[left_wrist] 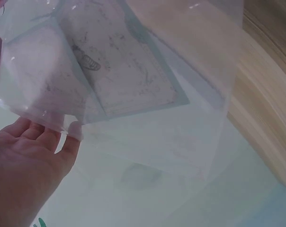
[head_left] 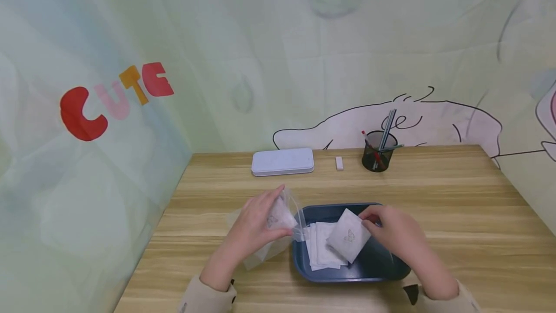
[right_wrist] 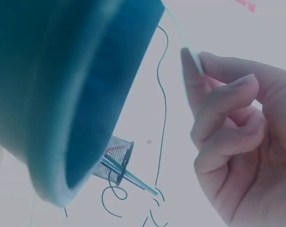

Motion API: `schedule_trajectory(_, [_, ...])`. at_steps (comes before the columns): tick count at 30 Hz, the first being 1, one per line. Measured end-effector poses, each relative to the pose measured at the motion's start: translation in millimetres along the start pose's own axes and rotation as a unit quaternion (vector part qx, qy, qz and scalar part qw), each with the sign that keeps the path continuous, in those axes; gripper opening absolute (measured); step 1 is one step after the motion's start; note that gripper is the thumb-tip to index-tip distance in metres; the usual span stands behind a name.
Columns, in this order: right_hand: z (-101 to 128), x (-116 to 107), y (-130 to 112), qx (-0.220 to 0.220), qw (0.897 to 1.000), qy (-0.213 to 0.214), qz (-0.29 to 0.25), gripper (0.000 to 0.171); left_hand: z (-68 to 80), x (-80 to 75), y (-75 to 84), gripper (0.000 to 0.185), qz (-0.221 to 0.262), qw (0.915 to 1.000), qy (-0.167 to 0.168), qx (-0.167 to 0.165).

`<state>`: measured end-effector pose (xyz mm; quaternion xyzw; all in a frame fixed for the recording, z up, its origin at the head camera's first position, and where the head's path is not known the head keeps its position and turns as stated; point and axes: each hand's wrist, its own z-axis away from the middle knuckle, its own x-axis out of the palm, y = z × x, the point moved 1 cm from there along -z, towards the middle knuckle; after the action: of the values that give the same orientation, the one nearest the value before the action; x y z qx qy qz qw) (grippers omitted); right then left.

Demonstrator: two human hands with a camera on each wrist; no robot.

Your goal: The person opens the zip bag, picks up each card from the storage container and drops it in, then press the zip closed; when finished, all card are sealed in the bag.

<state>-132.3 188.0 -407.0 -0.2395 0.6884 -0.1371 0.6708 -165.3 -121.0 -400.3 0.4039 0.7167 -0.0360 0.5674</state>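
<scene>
In the head view, my left hand [head_left: 254,221] holds a clear plastic bag [head_left: 298,214], fingers at its top edge and thumb lower down. White square packets [head_left: 278,216] with a printed motif show inside; the left wrist view shows the bag [left_wrist: 152,142] with packets [left_wrist: 119,61] through its film. My right hand [head_left: 397,235] pinches one white packet [head_left: 349,238], printed with a small butterfly, by its corner over a dark blue tray [head_left: 384,264]. Beneath it, several white packets [head_left: 319,250] lie overlapping in the tray's left part. Edge-on, the pinched packet [right_wrist: 178,28] appears in the right wrist view.
Along the table's back stand a pale pencil case [head_left: 282,162], a small white eraser [head_left: 339,163] and a black mesh cup [head_left: 375,158] with pencils. A printed curtain [head_left: 260,62] hangs behind and beside the wooden table [head_left: 469,206].
</scene>
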Motion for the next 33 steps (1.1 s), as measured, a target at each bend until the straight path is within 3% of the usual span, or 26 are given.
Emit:
schedule_trajectory(7, [0.9, -14.5, -6.5, 0.009, 0.993, 0.088, -0.083, 0.016, 1.6, -1.3, 0.1, 0.098, -0.003, 1.0, 0.0, 0.0])
schedule_trajectory(13, [-0.2, -10.5, -16.4, 0.02, 0.969, 0.155, -0.193, 0.016, 1.9, -2.5, 0.9, 0.098, -0.004, 1.0, 0.0, -0.003])
schedule_trajectory(17, [-1.6, -3.1, -23.0, 0.046, 0.947, 0.151, -0.28, 0.021, 2.2, -2.8, 1.3, 0.098, -0.004, 1.0, 0.0, -0.005])
schedule_trajectory(20, [-2.6, 1.7, -27.5, 0.063, 0.936, 0.139, -0.316, 0.022, 2.1, -2.7, 1.6, 0.098, -0.003, 1.0, 0.001, -0.006])
schedule_trajectory(28, [-3.1, 9.5, -36.0, 0.083, 0.925, 0.109, -0.355, 0.024, 1.6, -2.4, 1.7, 0.1, -0.01, 0.9999, 0.006, 0.003])
schedule_trajectory(33, [-4.4, 13.7, -36.6, 0.101, 0.925, 0.093, -0.356, 0.02, 0.8, -2.4, 1.8, 0.101, -0.011, 0.9998, 0.011, 0.015])
